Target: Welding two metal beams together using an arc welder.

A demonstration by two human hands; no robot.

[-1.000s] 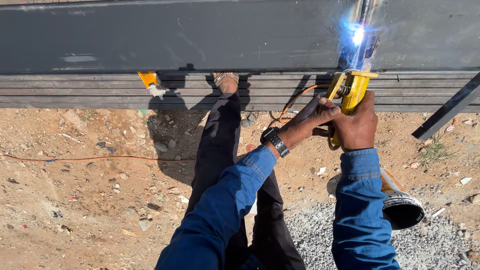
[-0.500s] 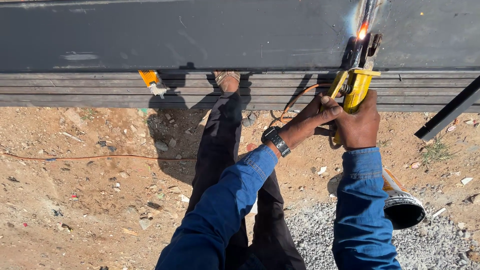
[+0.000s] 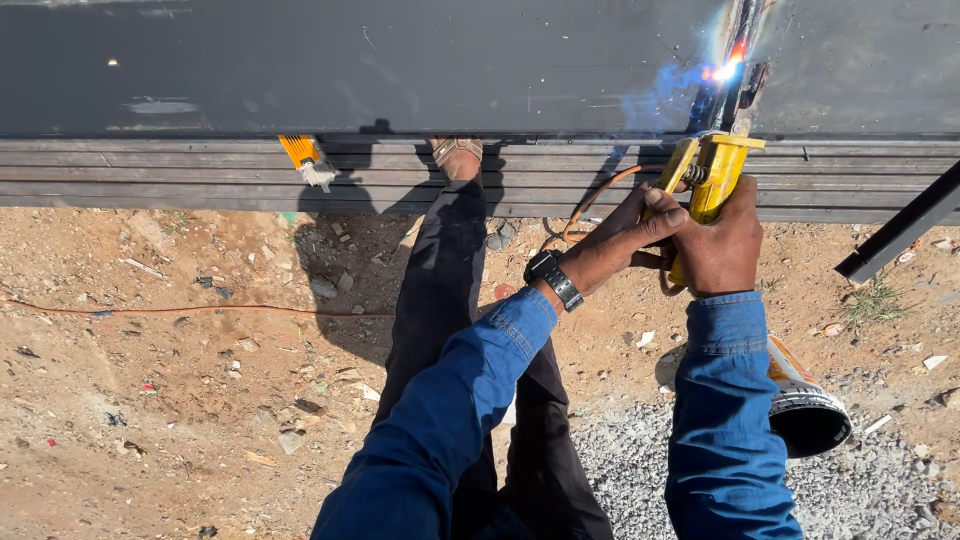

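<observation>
My right hand (image 3: pixel 722 240) grips the yellow welding electrode holder (image 3: pixel 708 176), whose rod points up at a vertical seam on the dark metal sheet (image 3: pixel 400 65). A bright blue-white arc (image 3: pixel 728 70) with smoke burns at the rod tip. My left hand (image 3: pixel 625 235), with a black wristwatch (image 3: pixel 553 280) on its wrist, steadies the holder from the left, fingers against its handle. Both arms wear blue sleeves. My black-trousered leg (image 3: pixel 440 290) stretches forward, its sandalled foot (image 3: pixel 456 152) resting on the stacked steel bars (image 3: pixel 200 170).
A yellow-handled brush (image 3: pixel 308 160) lies on the steel bars at left. An orange cable (image 3: pixel 200 310) runs across the dirt. A paint can (image 3: pixel 805 410) stands on gravel under my right arm. A black bar (image 3: pixel 900 235) slants at the right.
The arc faded to an orange glow half a second ago and now flares blue-white again, slightly lower on the seam. Both hands keep their grip.
</observation>
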